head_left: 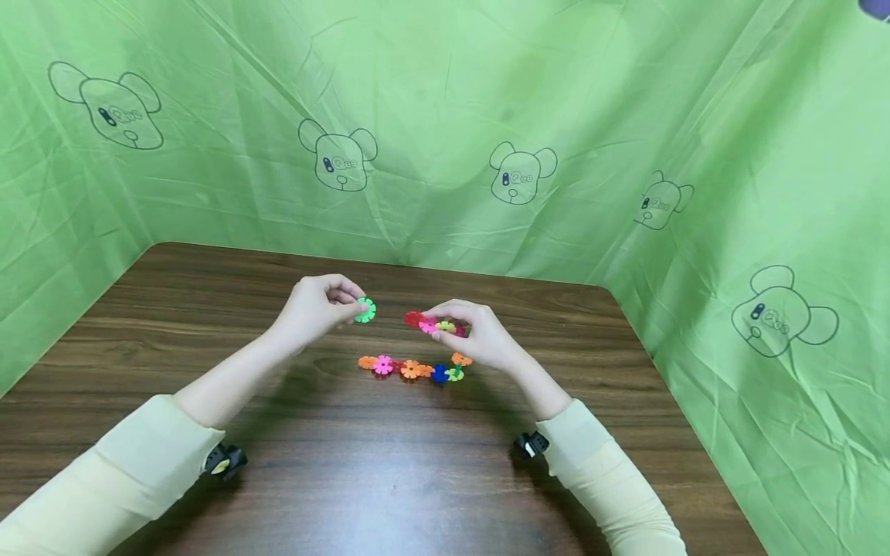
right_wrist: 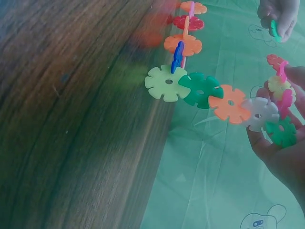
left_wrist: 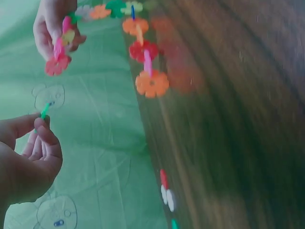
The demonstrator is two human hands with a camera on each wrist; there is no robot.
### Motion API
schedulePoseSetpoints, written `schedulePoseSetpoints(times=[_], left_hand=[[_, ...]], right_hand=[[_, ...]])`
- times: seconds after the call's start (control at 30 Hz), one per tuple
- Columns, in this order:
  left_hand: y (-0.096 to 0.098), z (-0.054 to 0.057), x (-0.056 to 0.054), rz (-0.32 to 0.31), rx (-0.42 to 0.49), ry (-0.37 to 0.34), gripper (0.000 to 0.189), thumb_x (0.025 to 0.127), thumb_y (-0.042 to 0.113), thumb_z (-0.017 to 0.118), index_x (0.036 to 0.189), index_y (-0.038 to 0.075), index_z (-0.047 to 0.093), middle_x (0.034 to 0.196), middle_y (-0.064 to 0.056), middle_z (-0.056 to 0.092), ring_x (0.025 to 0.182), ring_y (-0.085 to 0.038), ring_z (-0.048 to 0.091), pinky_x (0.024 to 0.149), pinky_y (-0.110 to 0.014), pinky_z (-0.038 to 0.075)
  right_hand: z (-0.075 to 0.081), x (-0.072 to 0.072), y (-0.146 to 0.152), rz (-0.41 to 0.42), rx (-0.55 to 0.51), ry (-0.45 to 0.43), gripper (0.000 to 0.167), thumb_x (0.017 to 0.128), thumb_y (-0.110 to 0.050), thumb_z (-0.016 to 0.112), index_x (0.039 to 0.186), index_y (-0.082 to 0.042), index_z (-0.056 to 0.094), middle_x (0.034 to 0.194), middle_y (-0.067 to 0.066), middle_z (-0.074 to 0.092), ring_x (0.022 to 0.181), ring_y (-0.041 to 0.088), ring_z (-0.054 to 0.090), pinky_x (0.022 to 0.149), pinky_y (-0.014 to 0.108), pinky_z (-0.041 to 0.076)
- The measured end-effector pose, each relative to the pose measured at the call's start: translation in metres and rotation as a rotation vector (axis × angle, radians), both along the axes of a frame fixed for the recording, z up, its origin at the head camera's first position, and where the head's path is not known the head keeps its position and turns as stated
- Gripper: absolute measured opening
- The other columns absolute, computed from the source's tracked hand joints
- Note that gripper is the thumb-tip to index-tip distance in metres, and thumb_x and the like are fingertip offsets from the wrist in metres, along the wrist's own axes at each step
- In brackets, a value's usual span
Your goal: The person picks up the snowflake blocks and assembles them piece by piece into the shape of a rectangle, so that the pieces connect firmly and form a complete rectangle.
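Observation:
My left hand (head_left: 316,306) pinches a single green flower-shaped plastic disc (head_left: 365,310) by its edge between thumb and fingers. To its right, my right hand (head_left: 476,328) grips one end of a chain of interlocking discs, where red (right_wrist: 275,60), pink and yellow (right_wrist: 281,88) pieces sit among the fingers. From that hand the chain runs down through a translucent white disc (right_wrist: 261,114), an orange disc (right_wrist: 229,104), a dark green one (right_wrist: 201,90) and a light green one (right_wrist: 167,83). Its remaining row, with a blue disc (head_left: 439,373), stretches leftward low over the table. A gap separates the single green disc from the chain.
Loose red (left_wrist: 164,179), white (left_wrist: 167,198) and green (left_wrist: 175,223) pieces show near the table's far edge in the left wrist view. The dark wooden table (head_left: 389,479) is bordered by green fabric (head_left: 431,93) at the back and sides.

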State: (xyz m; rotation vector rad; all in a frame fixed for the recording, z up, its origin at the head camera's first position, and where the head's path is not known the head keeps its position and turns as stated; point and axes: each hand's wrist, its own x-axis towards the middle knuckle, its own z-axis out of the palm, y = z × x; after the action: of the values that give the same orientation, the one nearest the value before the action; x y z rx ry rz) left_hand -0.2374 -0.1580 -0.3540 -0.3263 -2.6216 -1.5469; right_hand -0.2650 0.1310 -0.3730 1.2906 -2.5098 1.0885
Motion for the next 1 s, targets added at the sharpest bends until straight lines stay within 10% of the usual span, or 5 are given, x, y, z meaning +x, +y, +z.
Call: schedulePoseSetpoints(times=[0.37, 1.0], left_hand=[[0.024, -0.013, 0.003, -0.021, 0.187, -0.135, 0.021, 0.082, 0.015, 0.073, 0.097, 0.001, 0.066, 0.079, -0.011, 0.070, 0.066, -0.025, 0.066, 0.061, -0.033, 0.057], [0.041, -0.013, 0.003, -0.013, 0.343, -0.227, 0.022, 0.085, 0.011, 0.070, 0.099, -0.004, 0.061, 0.080, -0.017, 0.069, 0.060, -0.017, 0.066, 0.065, -0.041, 0.058]], right_hand=[[0.030, 0.029, -0.012, 0.029, -0.012, -0.020, 0.024, 0.086, -0.002, 0.066, 0.110, 0.001, 0.066, 0.107, 0.015, 0.067, 0.069, 0.031, 0.053, 0.060, 0.046, 0.045], [0.032, 0.031, -0.014, 0.056, -0.023, -0.006, 0.024, 0.083, 0.001, 0.068, 0.107, 0.002, 0.067, 0.106, 0.016, 0.067, 0.086, 0.030, 0.062, 0.067, 0.041, 0.050]])
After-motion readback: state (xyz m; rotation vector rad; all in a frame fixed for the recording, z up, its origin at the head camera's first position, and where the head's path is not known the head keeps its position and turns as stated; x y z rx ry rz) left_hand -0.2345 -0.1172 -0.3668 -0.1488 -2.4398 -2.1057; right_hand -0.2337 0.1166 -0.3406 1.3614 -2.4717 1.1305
